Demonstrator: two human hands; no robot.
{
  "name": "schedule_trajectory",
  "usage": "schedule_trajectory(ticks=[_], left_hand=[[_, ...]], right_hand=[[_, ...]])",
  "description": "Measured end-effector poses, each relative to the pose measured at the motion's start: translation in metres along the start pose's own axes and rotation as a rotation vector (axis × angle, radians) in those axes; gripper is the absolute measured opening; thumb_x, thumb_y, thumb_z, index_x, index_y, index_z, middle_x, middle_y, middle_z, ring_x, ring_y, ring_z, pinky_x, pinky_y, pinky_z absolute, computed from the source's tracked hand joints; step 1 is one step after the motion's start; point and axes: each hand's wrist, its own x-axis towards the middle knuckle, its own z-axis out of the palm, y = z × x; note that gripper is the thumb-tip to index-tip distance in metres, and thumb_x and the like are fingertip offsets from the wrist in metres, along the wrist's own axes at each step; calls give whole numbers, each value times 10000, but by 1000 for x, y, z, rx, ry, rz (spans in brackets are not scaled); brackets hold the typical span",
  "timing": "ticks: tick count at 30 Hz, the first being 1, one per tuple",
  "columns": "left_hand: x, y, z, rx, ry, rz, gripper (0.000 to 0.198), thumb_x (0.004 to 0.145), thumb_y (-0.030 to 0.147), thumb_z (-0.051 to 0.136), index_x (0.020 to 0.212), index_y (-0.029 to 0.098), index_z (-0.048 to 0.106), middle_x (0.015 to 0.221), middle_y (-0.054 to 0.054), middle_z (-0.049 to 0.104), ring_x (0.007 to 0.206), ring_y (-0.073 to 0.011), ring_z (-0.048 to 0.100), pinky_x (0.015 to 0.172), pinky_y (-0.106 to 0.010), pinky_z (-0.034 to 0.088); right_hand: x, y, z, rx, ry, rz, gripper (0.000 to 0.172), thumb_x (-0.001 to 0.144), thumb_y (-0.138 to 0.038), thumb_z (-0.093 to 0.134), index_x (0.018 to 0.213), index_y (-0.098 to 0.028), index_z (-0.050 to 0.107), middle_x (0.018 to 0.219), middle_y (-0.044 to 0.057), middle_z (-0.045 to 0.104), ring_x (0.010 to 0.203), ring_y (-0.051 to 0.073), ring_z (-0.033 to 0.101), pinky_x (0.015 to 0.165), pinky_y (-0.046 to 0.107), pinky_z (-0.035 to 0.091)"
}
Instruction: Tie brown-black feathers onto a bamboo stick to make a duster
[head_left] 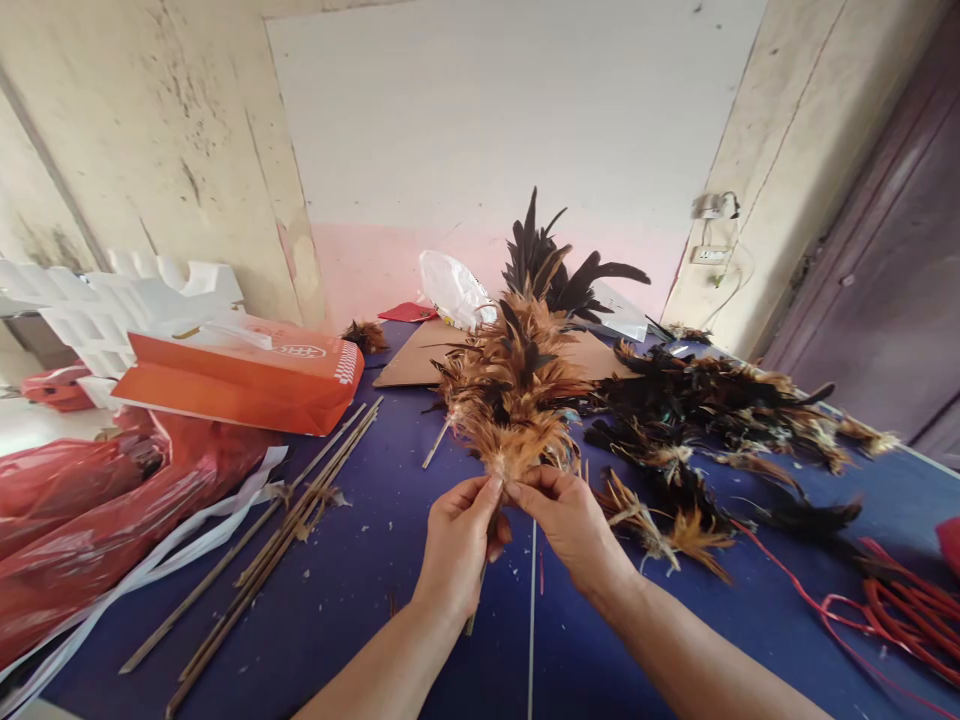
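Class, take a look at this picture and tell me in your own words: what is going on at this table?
A person holds a bundle of brown and black feathers over a dark blue table, with its tip pointing away from them. The left hand and the right hand both grip its base, fingers closed on it. Thin wooden sticks lie to the left, loose dark feathers to the right, and red cord near the right edge.

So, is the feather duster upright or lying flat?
Upright, leaning away: left hand and right hand pinch the duster low, feathers rising above the table.
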Motion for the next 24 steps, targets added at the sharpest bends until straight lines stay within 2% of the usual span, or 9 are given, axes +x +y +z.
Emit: schedule_trajectory(ticks=[8, 12, 15, 17, 21, 24], left_hand=[[-2, 0, 2, -35, 3, -6, 281, 676, 399, 667, 629, 139, 570, 431, 48, 449, 355, -45, 341, 351, -178, 164], [-2, 1, 3, -42, 7, -1, 290, 674, 401, 672, 646, 137, 556, 500, 39, 470, 364, -37, 337, 354, -180, 152], [-2, 0, 3, -39, 6, 1, 291, 677, 402, 669, 646, 140, 545, 507, 40, 467, 364, -35, 330, 357, -181, 146], [-2, 0, 3, -23, -2, 7, 282, 694, 401, 655, 664, 144, 545, 511, 41, 464, 367, -36, 330, 357, -181, 148], [-4, 1, 3, 36, -42, 56, 269, 730, 406, 618, 691, 152, 539, 502, 57, 424, 383, -40, 323, 362, -177, 176], [-6, 2, 3, 79, -58, 83, 244, 733, 383, 620, 711, 154, 539, 478, 76, 370, 396, -42, 301, 372, -174, 192]], right_hand=[[2, -4, -2, 40, -105, 14, 202, 630, -337, 707, 642, -164, 602, 639, -12, 601, 653, 133, 532, 668, 256, 410], [4, -5, -8, 64, -121, 53, 234, 621, -330, 726, 721, -151, 613, 622, -35, 569, 531, 78, 431, 514, 211, 326], [5, -6, -11, 52, -107, 73, 239, 612, -336, 736, 689, -148, 610, 583, -45, 543, 505, 69, 399, 485, 207, 293], [4, -8, -11, 53, -100, 83, 230, 614, -331, 738, 700, -150, 624, 610, -34, 570, 550, 84, 452, 526, 211, 337], [1, -15, -9, 123, -178, 26, 270, 664, -296, 708, 902, -182, 649, 805, -3, 651, 781, 145, 571, 732, 241, 423], [1, -16, -9, 88, -167, -1, 235, 682, -294, 689, 884, -180, 650, 814, 6, 666, 843, 173, 592, 812, 276, 429]])
